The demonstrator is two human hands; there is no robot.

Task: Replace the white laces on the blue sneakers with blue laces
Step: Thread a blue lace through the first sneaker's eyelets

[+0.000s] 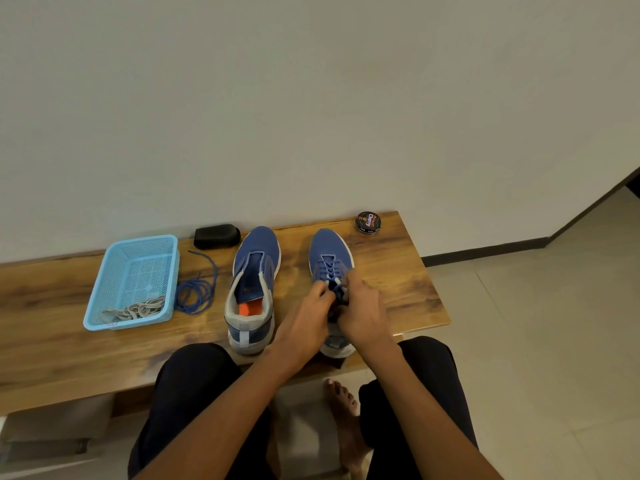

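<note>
Blue laces [329,271] already criss-cross the right-hand sneaker [329,251], which stands near the bench's [398,271] front edge towards its right end. Both hands meet over its top eyelets: the left hand [308,320] and the right hand [363,313] have fingers curled, pinching the lace ends between them. The other sneaker [254,271] stands just beside it, unlaced, tongue open. A loose blue lace [195,292] lies coiled on the bench between that shoe and a light blue basket [104,289] holding white laces [138,310]. A black brush [217,235] and a polish tin [368,222] sit along the back edge.
</note>
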